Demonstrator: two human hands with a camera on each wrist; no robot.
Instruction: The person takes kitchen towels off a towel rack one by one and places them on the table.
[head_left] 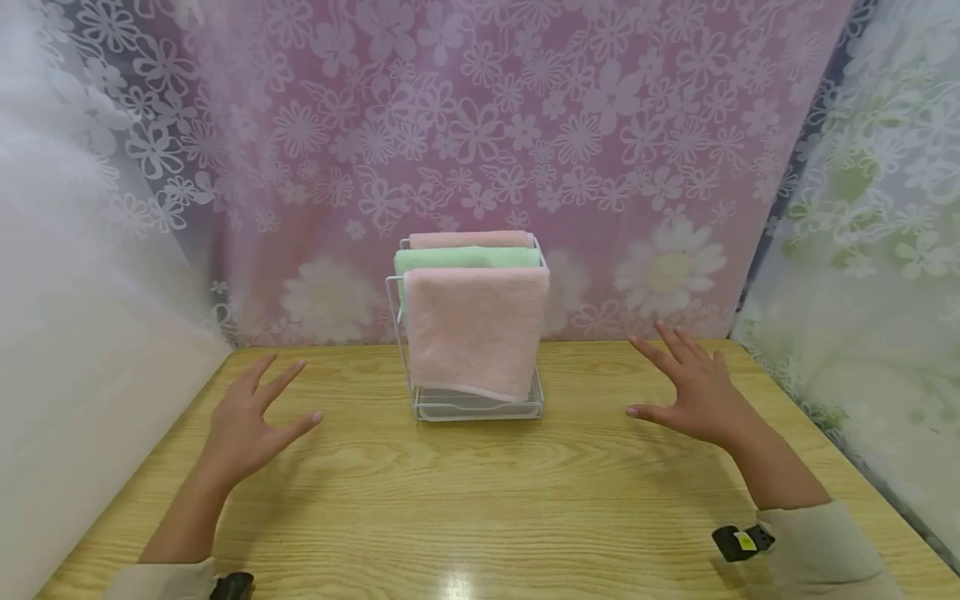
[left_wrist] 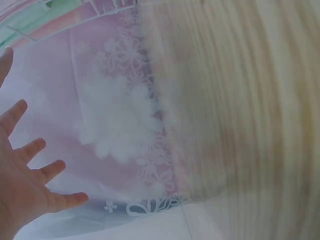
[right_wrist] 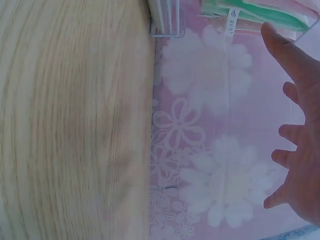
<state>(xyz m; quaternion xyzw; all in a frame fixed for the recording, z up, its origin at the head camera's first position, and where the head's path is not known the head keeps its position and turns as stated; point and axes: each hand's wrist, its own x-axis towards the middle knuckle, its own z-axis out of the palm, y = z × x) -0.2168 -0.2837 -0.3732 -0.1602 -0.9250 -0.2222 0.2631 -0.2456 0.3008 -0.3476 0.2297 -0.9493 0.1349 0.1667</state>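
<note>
A white wire rack (head_left: 480, 408) stands at the back middle of the table with towels draped over its bars. The front towel (head_left: 476, 333) is pink, a green towel (head_left: 465, 257) hangs behind it, and another pink towel (head_left: 472, 240) is at the rear. To the left of the rack, my left hand (head_left: 246, 425) is held with fingers spread, holding nothing. On the other side my right hand (head_left: 697, 387) is spread likewise, its thumb and fingers pointing toward the rack. A small white label (right_wrist: 231, 21) shows on the towels in the right wrist view.
The wood-grain table (head_left: 465, 500) reaches back to a pink floral curtain (head_left: 480, 125). A whitish sheet (head_left: 90, 275) borders the left side, and a green-and-white floral curtain (head_left: 877, 275) the right. Black straps or devices sit at both wrists.
</note>
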